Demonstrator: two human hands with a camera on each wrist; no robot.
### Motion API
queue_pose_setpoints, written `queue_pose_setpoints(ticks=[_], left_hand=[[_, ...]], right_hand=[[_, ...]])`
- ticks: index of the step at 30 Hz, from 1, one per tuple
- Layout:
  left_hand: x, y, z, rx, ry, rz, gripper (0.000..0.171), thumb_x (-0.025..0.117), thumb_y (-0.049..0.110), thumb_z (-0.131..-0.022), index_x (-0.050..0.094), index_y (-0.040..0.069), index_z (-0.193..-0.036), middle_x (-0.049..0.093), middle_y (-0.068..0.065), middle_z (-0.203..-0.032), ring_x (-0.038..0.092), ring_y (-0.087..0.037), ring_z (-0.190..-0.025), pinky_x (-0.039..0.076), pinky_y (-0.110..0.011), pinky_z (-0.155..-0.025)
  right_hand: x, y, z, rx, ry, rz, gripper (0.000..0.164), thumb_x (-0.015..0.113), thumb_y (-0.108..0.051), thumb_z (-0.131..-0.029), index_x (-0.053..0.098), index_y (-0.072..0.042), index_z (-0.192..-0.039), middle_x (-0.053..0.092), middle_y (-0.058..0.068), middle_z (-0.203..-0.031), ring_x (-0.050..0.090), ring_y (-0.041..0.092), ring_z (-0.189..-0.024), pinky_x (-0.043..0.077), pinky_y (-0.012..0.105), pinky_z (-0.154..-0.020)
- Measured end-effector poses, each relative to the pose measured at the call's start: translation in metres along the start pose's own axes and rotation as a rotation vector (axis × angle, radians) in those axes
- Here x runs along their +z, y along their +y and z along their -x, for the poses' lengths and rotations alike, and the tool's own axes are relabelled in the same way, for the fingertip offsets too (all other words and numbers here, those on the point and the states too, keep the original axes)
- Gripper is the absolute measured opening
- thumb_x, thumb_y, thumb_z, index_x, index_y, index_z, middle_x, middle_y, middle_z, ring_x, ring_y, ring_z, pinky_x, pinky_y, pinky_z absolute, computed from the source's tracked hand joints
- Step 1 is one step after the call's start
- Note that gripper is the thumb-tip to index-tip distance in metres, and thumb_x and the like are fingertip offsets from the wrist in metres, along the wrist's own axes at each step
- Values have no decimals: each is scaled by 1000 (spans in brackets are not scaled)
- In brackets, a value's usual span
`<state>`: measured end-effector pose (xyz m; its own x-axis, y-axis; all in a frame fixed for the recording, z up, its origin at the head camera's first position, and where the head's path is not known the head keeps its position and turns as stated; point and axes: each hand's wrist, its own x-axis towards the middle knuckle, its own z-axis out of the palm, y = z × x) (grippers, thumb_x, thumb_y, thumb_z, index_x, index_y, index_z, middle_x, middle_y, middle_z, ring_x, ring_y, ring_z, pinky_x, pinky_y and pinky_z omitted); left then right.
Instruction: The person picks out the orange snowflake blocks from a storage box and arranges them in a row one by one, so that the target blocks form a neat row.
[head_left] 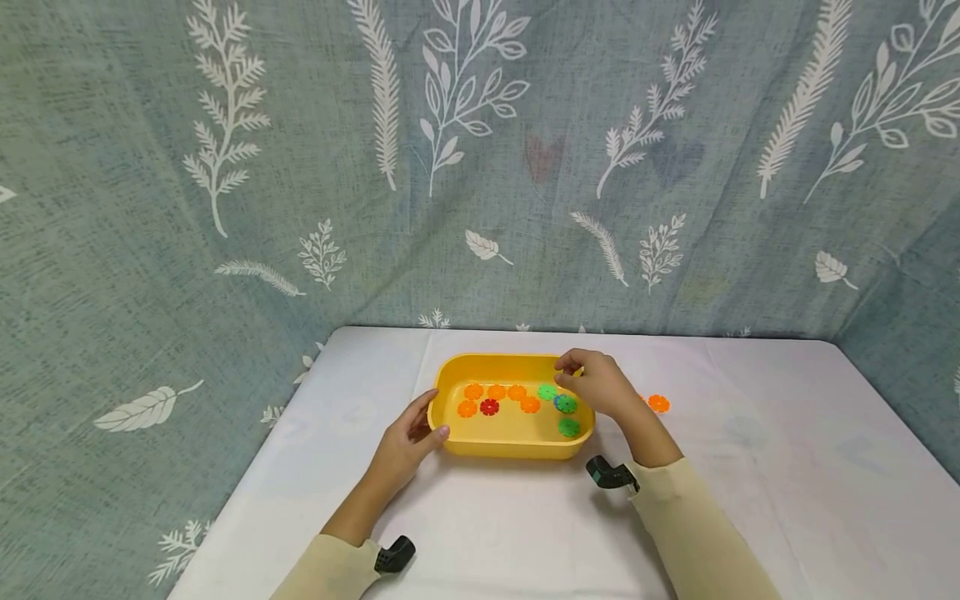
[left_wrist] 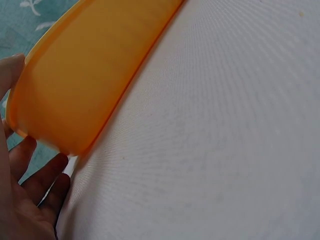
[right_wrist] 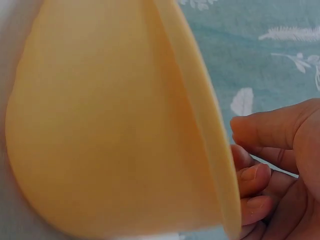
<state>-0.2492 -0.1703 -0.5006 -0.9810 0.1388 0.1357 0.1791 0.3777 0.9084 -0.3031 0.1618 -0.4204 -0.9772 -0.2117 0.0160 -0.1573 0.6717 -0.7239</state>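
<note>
A yellow plastic tub [head_left: 502, 448] stands on the table with notched plastic discs lying in it. Several are orange [head_left: 496, 392], one is red [head_left: 489, 407], and green discs [head_left: 568, 427] lie at the right end, one overlapping a blue disc. My left hand [head_left: 405, 442] holds the tub's left end, thumb at the rim and fingertips against the outer wall [left_wrist: 75, 75]. Over the right end hovers my right hand [head_left: 597, 383]. Its fingers are loosely bent beside the tub's rim in the right wrist view, thumb [right_wrist: 265, 127] apart from them, and nothing shows between.
On the white-covered table [head_left: 750, 467], an orange disc [head_left: 658, 403] lies right of the tub, with another orange edge partly hidden by the right wrist. A grey-green leaf-patterned cloth [head_left: 525, 275] hangs behind the table. Black devices [head_left: 395, 554] project from both cuffs.
</note>
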Motion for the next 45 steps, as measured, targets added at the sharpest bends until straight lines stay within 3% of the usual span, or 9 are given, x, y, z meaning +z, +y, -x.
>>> queue_pose_setpoints(ticks=[9, 27, 36, 45], left_hand=[[0, -3, 0, 14, 7, 2, 65, 71, 30, -90, 41, 26, -148, 48, 0, -145, 53, -22, -123, 41, -43, -104], [1, -2, 1, 25, 21, -2, 65, 72, 28, -90, 42, 24, -148, 50, -1, -144, 53, -22, -123, 41, -43, -104], [1, -1, 0, 19, 20, -6, 65, 71, 29, -90, 42, 24, -148, 49, 0, -144, 52, -20, -125, 41, -41, -104], [1, 1, 0, 14, 17, -13, 65, 71, 30, -90, 42, 22, -148, 49, -3, -145, 52, -24, -125, 40, -43, -104]], right_hand=[[16, -12, -4, -13, -25, -5, 23, 66, -22, -94, 67, -7, -111, 61, 1, -93, 54, 20, -79, 50, 32, -70], [42, -18, -14, -44, -63, 88, 13, 68, -17, -92, 69, -10, -103, 61, -1, -87, 53, 19, -77, 48, 34, -70], [53, -19, -21, 49, -143, 230, 21, 71, -19, -90, 68, -9, -108, 60, 2, -89, 54, 19, -75, 50, 29, -65], [57, -17, -24, 101, -172, 330, 29, 73, -23, -88, 68, -10, -113, 63, 4, -98, 54, 20, -81, 51, 34, -78]])
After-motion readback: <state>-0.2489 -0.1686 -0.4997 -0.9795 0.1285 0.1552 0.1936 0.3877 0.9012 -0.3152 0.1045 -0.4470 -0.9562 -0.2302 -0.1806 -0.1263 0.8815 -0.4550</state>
